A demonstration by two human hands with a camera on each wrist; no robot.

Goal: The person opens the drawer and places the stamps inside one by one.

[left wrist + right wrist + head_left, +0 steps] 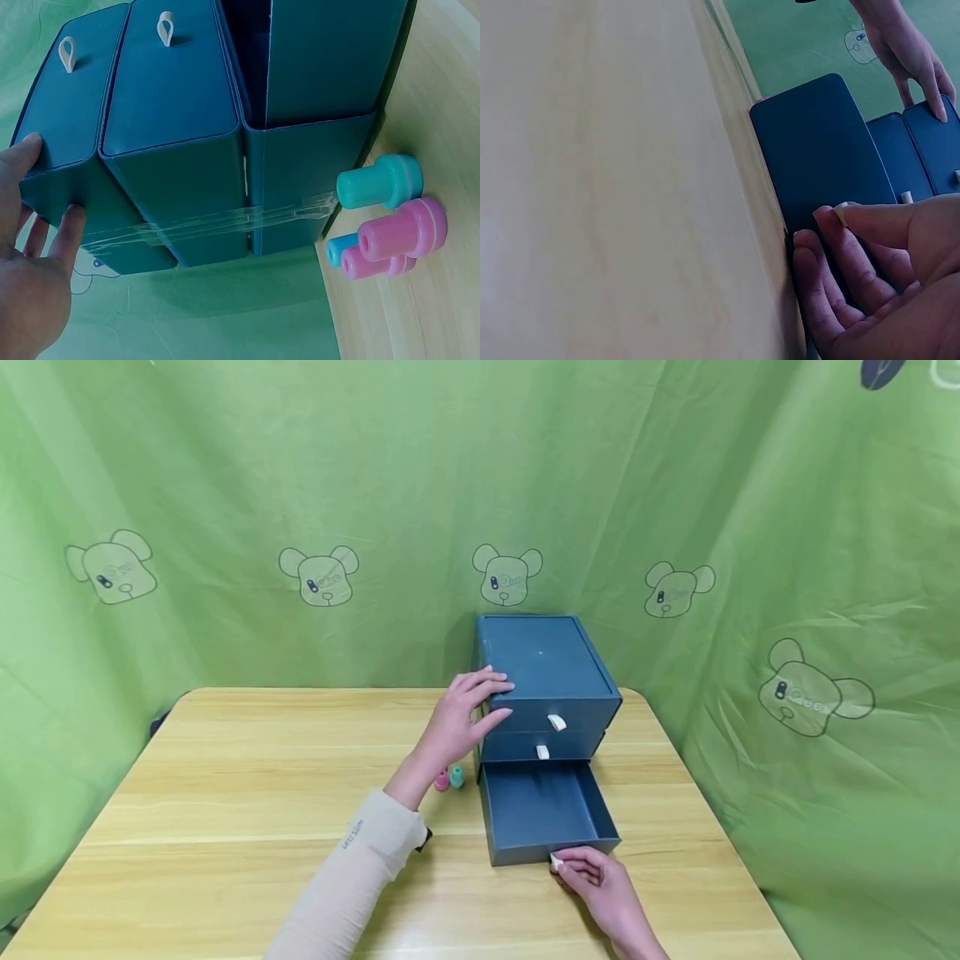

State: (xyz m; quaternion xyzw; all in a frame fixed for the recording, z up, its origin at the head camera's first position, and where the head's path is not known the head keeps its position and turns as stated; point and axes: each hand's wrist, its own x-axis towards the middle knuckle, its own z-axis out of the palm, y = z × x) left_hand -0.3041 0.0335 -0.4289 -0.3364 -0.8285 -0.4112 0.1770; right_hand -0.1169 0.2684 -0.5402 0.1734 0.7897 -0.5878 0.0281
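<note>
A dark blue three-drawer box (540,656) stands at the back right of the table. Its bottom drawer (536,810) is pulled far out, with a bare inside. My right hand (600,885) pinches the white pull tab (556,862) on that drawer's front between thumb and index finger. Spread over the top left front corner of the box, my left hand (461,710) rests with fingers on its top and thumb at the front edge. The upper two drawers, each with a white tab (166,28), are closed.
Left of the box, several small pink (401,229) and teal (381,181) plastic pieces stand on the wooden table (285,777). Clear tape (217,223) runs along the box's side. A green curtain (375,485) with bear drawings hangs close behind and at the right.
</note>
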